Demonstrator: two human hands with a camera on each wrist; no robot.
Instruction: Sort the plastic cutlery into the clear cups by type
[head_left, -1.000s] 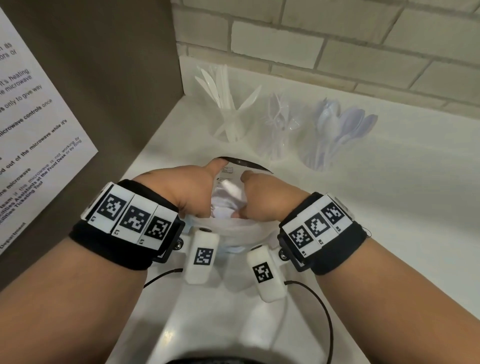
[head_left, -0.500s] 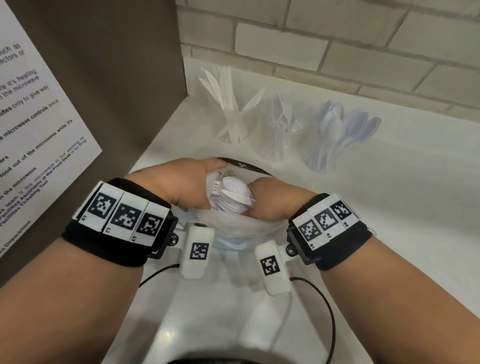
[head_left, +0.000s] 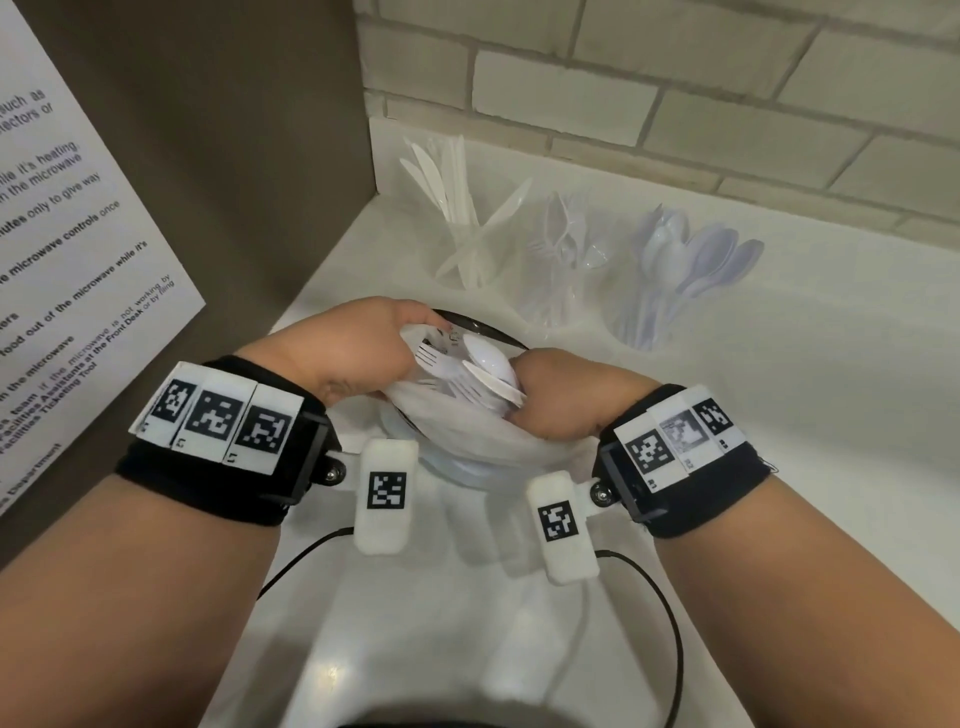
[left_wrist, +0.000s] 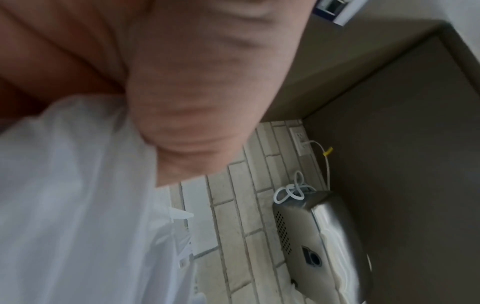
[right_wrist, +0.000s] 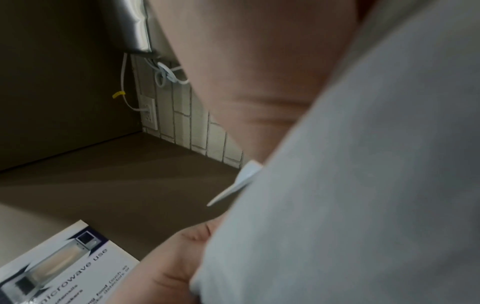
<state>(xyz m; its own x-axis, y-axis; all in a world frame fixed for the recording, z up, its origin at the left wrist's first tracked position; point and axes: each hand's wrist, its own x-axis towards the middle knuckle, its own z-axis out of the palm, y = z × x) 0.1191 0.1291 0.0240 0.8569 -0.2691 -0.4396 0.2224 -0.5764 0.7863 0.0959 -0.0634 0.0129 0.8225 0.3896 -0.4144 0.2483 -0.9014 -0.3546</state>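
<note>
A white plastic bag sits in front of me with its mouth pulled open. My left hand grips its left edge and my right hand grips its right edge. White forks and spoons show inside the opening. Three clear cups stand behind it: knives at the left, forks in the middle, spoons at the right. The left wrist view is filled by the palm and the bag. In the right wrist view a white cutlery tip pokes past the bag.
A brown cabinet side with a printed microwave notice closes off the left. A brick wall runs behind the cups. A dark round rim shows under the bag. White counter extends to the right. A steel appliance appears in the left wrist view.
Both hands have pulled the bag's mouth wider apart. The forks and spoons inside, mostly hidden a second ago, now show plainly.
</note>
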